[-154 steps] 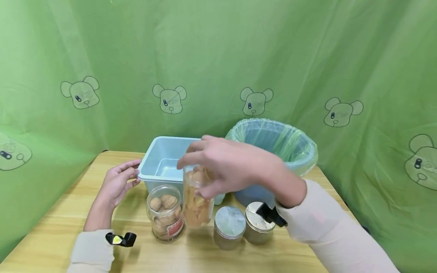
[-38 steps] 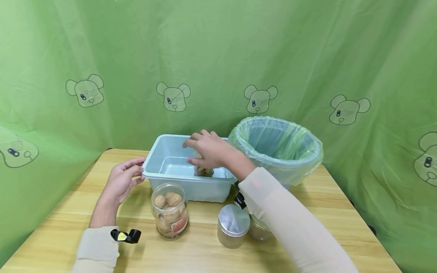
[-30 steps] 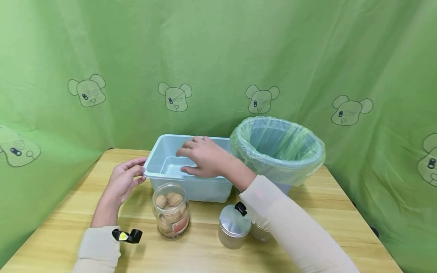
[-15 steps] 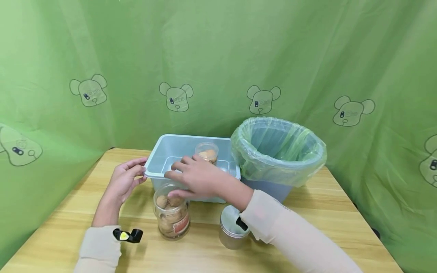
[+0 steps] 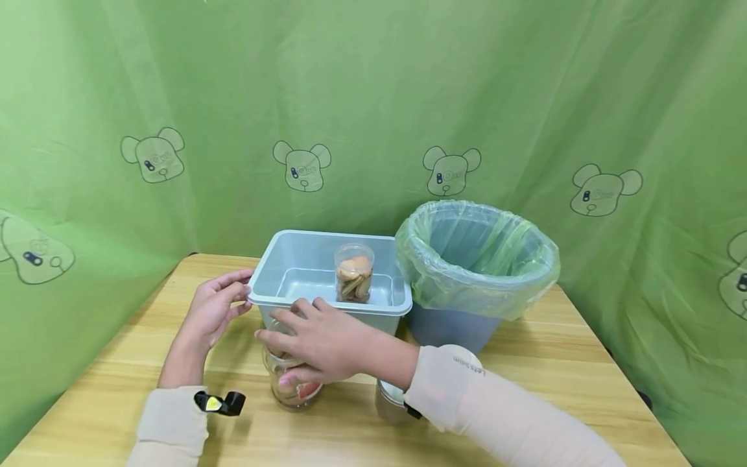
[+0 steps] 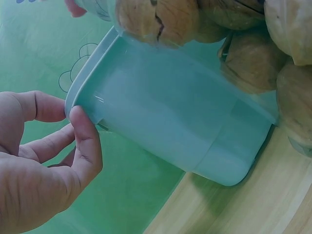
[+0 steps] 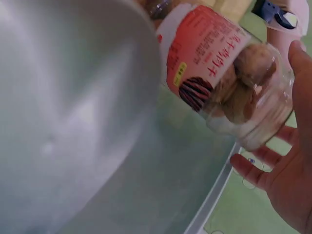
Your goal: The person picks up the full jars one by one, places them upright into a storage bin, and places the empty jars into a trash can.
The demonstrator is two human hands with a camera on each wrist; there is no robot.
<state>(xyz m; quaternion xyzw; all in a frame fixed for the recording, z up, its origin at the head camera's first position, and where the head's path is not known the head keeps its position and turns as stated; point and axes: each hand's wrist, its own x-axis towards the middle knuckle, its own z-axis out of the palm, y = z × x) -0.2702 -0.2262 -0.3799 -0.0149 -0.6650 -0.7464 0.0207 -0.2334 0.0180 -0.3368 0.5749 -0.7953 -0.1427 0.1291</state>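
In the head view my left hand pinches the left rim corner of the light blue plastic tub. The left wrist view shows thumb and fingertips meeting on the tub's rim. My right hand is at the mouth of a clear jar of walnuts, thumb in front and spread fingers on the far side. That jar, with its red label, appears between thumb and fingers in the right wrist view. Inside the tub stands a clear jar of biscuits, upright.
Right of the tub stands a blue bin lined with a green bag. Two silver-lidded jars, one a lidded jar, are partly hidden by the right forearm. Green cloth hangs behind the wooden table.
The right hand has carried the biscuit jar into the tub, released it, and come back toward me and left to the walnut jar. The left hand has stayed on the tub's rim.
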